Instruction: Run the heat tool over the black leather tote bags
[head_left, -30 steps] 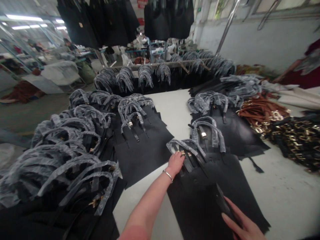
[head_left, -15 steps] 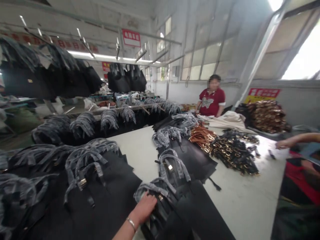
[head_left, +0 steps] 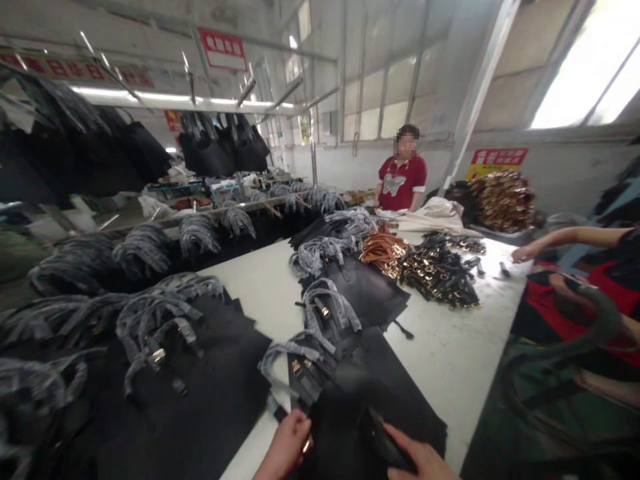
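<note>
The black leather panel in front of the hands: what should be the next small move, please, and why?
I would probably have the right hand press the dark strip flat onto the black leather panel. The strip looks raised and slanted on the panel, under those fingers. The left hand is close to the gray-wrapped handles and could steady that end.
</note>
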The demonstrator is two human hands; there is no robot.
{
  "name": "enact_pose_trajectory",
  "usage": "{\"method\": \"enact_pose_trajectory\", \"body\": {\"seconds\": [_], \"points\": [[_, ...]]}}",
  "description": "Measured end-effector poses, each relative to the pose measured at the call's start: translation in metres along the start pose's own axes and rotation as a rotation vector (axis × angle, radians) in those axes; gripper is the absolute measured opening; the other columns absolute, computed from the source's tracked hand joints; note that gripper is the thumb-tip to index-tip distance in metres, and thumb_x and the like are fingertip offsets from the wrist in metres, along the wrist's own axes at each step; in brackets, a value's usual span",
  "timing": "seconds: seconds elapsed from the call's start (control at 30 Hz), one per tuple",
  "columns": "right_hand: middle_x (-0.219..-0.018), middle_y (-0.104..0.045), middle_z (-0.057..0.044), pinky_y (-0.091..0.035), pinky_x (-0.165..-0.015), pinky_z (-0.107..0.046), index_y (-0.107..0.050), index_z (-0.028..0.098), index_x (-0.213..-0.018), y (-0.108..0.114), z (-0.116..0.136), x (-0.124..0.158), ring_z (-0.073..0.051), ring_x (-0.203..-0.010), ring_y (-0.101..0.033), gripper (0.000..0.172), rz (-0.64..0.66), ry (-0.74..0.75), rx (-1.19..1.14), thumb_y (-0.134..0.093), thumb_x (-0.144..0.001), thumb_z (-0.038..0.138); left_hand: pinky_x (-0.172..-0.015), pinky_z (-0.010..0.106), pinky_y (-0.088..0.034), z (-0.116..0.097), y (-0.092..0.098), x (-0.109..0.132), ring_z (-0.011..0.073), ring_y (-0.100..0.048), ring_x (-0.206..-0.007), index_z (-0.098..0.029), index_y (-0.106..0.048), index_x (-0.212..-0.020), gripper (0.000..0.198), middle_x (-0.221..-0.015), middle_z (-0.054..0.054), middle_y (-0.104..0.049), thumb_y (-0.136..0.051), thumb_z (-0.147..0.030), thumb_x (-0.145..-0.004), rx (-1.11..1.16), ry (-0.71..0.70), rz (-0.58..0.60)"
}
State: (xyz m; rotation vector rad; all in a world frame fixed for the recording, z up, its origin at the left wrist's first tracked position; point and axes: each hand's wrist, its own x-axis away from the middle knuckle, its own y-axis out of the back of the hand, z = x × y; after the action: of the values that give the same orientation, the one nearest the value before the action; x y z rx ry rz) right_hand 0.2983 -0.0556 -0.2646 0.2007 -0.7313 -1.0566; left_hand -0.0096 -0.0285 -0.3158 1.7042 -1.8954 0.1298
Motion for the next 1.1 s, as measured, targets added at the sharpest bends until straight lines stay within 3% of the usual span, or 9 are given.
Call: {"method": "enact_pose_trajectory", "body": {"seconds": [0.1,0.2,0.33,0.53,0.63,0.9,1.1], "points": [[-0.078,-0.071,-0.003,-0.047,-0.048,-0.025,-0.041,0.022,-0.146,0.002,0.014,0.013,-0.015,-0.048,-0.06,0.072,0.088,-0.031,-0.101,-0.061,-0.079,0.04,-0.043,0.021,-0.036,0.004,-0.03,0.031,0.0132,-0.052,-0.05,-0.019,-0.048,-0.072,0.051,-0.059,0.001,-0.058,-0.063,-0.067,-0.067,0.404,-0.04,-0.085],[-0.062,-0.063,0.002,-0.043,-0.045,-0.023,-0.039,0.017,-0.146,0.002,0.027,0.009,-0.012,-0.043,-0.055,0.071,0.18,-0.012,-0.124,-0.06,-0.082,0.041,-0.043,0.02,-0.036,0.005,-0.051,0.042,0.0117,-0.054,-0.053,-0.016,-0.053,-0.075,0.057,-0.068,0.004,-0.061,-0.058,-0.072,-0.069,0.504,0.004,-0.207],[-0.062,-0.063,0.002,-0.04,-0.043,-0.022,-0.039,0.018,-0.146,0.001,0.043,0.005,-0.012,-0.043,-0.054,0.071,0.285,-0.033,-0.141,-0.06,-0.083,0.042,-0.045,0.021,-0.038,0.009,-0.067,0.047,0.0128,-0.058,-0.059,-0.014,-0.055,-0.08,0.061,-0.078,0.007,-0.064,-0.054,-0.074,-0.072,0.6,-0.005,-0.303],[-0.059,-0.06,0.004,-0.038,-0.041,-0.02,-0.035,0.017,-0.148,-0.002,0.06,0.003,-0.009,-0.042,-0.051,0.073,0.391,-0.037,-0.196,-0.06,-0.083,0.04,-0.046,0.021,-0.037,0.01,-0.077,0.055,0.0108,-0.053,-0.058,-0.012,-0.058,-0.081,0.062,-0.073,0.005,-0.06,-0.056,-0.073,-0.073,0.723,-0.075,-0.333],[-0.059,-0.057,0.005,-0.037,-0.041,-0.019,-0.035,0.015,-0.148,-0.004,0.068,-0.001,-0.009,-0.041,-0.05,0.074,0.448,-0.034,-0.24,-0.06,-0.082,0.04,-0.042,0.02,-0.033,0.01,-0.081,0.056,0.0098,-0.048,-0.052,-0.013,-0.056,-0.076,0.061,-0.061,0.0,-0.052,-0.058,-0.074,-0.072,0.761,-0.062,-0.347],[-0.066,-0.055,0.005,-0.037,-0.038,-0.018,-0.034,0.017,-0.148,-0.005,0.079,-0.005,-0.007,-0.039,-0.049,0.079,0.519,-0.081,-0.33,-0.062,-0.08,0.044,-0.041,0.019,-0.032,0.009,-0.087,0.058,0.009,-0.045,-0.049,-0.014,-0.053,-0.075,0.061,-0.059,-0.001,-0.05,-0.056,-0.075,-0.073,0.855,-0.046,-0.35],[-0.068,-0.056,0.005,-0.038,-0.038,-0.018,-0.036,0.019,-0.146,-0.005,0.083,-0.012,-0.007,-0.041,-0.05,0.073,0.443,-0.032,-0.357,-0.061,-0.082,0.045,-0.041,0.019,-0.033,0.004,-0.085,0.058,0.0084,-0.047,-0.052,-0.012,-0.057,-0.081,0.063,-0.071,0.004,-0.058,-0.06,-0.074,-0.071,0.967,0.002,-0.316]]}}
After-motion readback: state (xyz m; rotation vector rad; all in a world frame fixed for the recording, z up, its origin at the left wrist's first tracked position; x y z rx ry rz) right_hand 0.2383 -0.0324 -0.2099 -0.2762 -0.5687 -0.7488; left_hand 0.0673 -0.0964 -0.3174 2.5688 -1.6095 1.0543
